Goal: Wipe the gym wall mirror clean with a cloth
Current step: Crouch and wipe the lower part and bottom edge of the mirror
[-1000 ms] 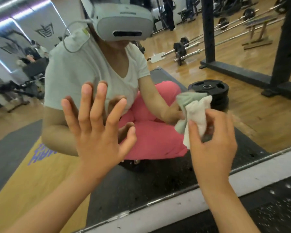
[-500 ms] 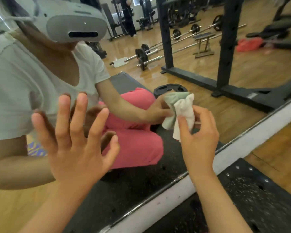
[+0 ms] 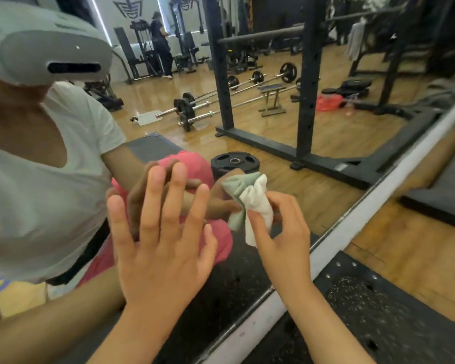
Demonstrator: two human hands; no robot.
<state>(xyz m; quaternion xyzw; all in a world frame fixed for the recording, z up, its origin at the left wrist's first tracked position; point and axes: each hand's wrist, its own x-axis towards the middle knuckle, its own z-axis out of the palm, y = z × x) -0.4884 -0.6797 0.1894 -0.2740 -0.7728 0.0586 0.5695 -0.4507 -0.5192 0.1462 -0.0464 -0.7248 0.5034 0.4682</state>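
My left hand (image 3: 163, 245) is held flat against the large gym wall mirror (image 3: 273, 143), fingers straight and spread. At its three o'clock, my right hand (image 3: 281, 232) pinches the crumpled white cloth (image 3: 256, 206) between thumb and fingertips, the cloth's upper end at eleven o'clock touching the glass.

No text, label or number is legible anywhere
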